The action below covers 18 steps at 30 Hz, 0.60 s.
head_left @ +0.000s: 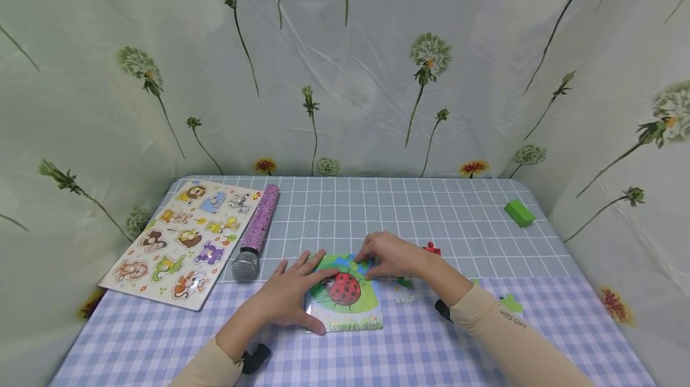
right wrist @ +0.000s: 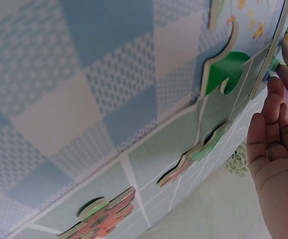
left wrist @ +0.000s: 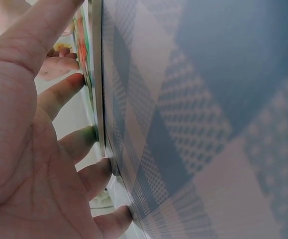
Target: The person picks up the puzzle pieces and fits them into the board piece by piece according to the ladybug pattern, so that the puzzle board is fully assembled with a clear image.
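A square ladybug jigsaw [head_left: 353, 322] lies on the checked cloth in front of me. My left hand [head_left: 293, 291] rests on its left side with fingers spread; in the left wrist view, fingertips [left wrist: 79, 142] touch the board's edge. At the upper right corner, my right hand [head_left: 389, 254] bends its thumb and fingers down onto a blue-green puzzle piece [head_left: 362, 265], pinching it. Much of that piece is hidden. Beside the board are a green-and-white piece [head_left: 405, 294] and a red spotted piece [head_left: 432, 248], the red one also in the right wrist view.
A sparkly pink microphone [head_left: 260, 225] and an animal peg puzzle [head_left: 180, 246] lie on the left. At the back right sits a green block [head_left: 520, 213]. Another green piece [head_left: 511, 303] lies beyond my right forearm. A flowered curtain [head_left: 356, 87] encloses the table.
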Tool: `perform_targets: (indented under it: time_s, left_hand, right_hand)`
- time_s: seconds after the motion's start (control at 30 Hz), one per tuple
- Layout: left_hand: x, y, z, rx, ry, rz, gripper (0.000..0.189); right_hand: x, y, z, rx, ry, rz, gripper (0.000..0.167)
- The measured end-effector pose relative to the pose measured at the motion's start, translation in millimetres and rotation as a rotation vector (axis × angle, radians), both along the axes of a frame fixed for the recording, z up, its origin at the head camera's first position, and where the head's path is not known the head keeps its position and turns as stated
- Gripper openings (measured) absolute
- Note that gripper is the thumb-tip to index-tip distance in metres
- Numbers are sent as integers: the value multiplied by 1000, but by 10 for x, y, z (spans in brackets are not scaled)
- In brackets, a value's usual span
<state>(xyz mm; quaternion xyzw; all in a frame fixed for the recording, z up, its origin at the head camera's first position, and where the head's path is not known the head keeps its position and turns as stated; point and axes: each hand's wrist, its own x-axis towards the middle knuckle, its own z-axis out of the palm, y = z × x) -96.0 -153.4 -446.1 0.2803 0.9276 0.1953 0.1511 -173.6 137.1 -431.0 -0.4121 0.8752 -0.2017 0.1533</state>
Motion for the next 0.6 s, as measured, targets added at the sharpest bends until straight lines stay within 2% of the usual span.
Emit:
perform_targets:
  time_s: [0.6]
  left_hand:
    - [3, 12, 3, -5, 6, 1, 114]
  right_hand:
    - [2, 8, -13, -13, -3, -16, 33]
